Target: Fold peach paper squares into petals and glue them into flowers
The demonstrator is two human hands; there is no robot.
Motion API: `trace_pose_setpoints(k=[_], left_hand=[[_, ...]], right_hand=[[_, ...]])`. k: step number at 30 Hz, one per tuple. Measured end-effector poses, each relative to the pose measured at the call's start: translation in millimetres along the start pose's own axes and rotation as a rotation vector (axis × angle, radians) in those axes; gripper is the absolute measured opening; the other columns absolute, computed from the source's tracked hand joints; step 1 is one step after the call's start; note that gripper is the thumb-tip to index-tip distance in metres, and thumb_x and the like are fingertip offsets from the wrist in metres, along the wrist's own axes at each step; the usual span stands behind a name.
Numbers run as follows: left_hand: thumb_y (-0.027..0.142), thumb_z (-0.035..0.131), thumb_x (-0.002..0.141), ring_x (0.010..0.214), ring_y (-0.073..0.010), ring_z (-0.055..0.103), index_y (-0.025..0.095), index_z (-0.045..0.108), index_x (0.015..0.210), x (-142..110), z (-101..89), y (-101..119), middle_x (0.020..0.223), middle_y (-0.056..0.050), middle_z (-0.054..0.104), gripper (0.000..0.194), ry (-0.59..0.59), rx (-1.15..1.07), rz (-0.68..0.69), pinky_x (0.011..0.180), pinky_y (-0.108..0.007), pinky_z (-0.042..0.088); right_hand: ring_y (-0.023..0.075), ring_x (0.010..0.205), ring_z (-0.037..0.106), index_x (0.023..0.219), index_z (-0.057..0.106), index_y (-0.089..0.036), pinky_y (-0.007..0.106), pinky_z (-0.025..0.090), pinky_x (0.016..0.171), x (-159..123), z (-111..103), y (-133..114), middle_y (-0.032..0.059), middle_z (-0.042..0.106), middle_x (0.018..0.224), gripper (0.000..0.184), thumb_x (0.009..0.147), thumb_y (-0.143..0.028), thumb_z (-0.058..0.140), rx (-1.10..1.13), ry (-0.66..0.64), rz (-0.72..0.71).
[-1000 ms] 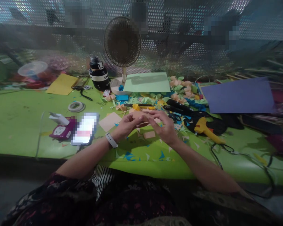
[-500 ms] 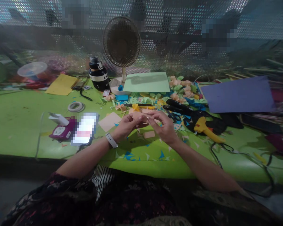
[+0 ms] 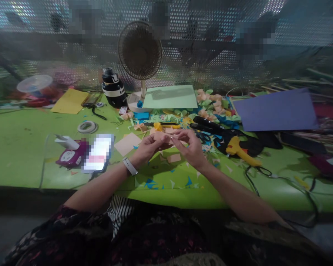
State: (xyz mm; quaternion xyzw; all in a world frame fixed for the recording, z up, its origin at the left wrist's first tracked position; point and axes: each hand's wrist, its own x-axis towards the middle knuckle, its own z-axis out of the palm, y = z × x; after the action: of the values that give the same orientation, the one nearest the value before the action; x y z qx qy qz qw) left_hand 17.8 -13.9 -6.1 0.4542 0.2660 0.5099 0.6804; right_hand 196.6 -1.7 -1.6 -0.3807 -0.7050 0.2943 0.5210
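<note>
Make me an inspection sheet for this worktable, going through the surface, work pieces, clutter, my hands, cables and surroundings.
Surface: green tabletop, scraps scattered over the middle.
Work pieces: folded peach paper, held; flat peach sheet beside the left hand.
Clutter: phone, tape roll, yellow glue gun.
Hands: left hand and right hand both pinch the folded peach paper.
Cables: black cable near the glue gun; pale cable at far left.
Surroundings: fan and black bottle before a perforated panel.

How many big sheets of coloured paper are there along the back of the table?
3: a yellow sheet on the left, a light green sheet in front of the fan, and a purple sheet on the right. More could be hidden underneath.
</note>
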Motion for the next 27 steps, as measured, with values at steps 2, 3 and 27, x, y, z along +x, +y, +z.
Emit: trace_pose_setpoints(k=[2, 3, 27], left_hand=[[0.043, 0.076, 0.081, 0.098, -0.0145, 0.069, 0.023, 0.076, 0.102, 0, -0.5, 0, 0.106, -0.002, 0.076, 0.029, 0.040, 0.037, 0.035, 0.103, -0.034, 0.048], [0.042, 0.077, 0.081, 0.099, -0.0141, 0.068, 0.024, 0.075, 0.105, 0, -0.9, 0, 0.108, -0.002, 0.075, 0.030, 0.067, 0.060, 0.055, 0.103, -0.033, 0.047], [0.038, 0.084, 0.073, 0.050, -0.0048, 0.044, 0.016, 0.058, 0.125, -1, -3.3, 18, 0.052, 0.011, 0.045, 0.062, 0.131, 0.359, 0.069, 0.052, -0.018, 0.033]], right_hand=[[0.0172, 0.081, 0.066, 0.090, 0.052, -0.023, 0.034, 0.058, 0.075, 2, -1, 0, 0.0060, 0.066, 0.100, 0.036, 0.080, -0.053, 0.071, 0.041, 0.017, 0.072], [0.0167, 0.079, 0.065, 0.089, 0.053, -0.023, 0.033, 0.057, 0.073, 3, -2, 0, 0.0050, 0.066, 0.096, 0.038, 0.080, -0.055, 0.070, 0.044, -0.006, 0.104], [0.0133, 0.059, 0.063, 0.079, 0.074, -0.014, 0.030, 0.057, 0.060, 11, -6, -7, 0.0054, 0.073, 0.076, 0.036, 0.065, -0.046, 0.081, 0.304, -0.242, 0.488]])
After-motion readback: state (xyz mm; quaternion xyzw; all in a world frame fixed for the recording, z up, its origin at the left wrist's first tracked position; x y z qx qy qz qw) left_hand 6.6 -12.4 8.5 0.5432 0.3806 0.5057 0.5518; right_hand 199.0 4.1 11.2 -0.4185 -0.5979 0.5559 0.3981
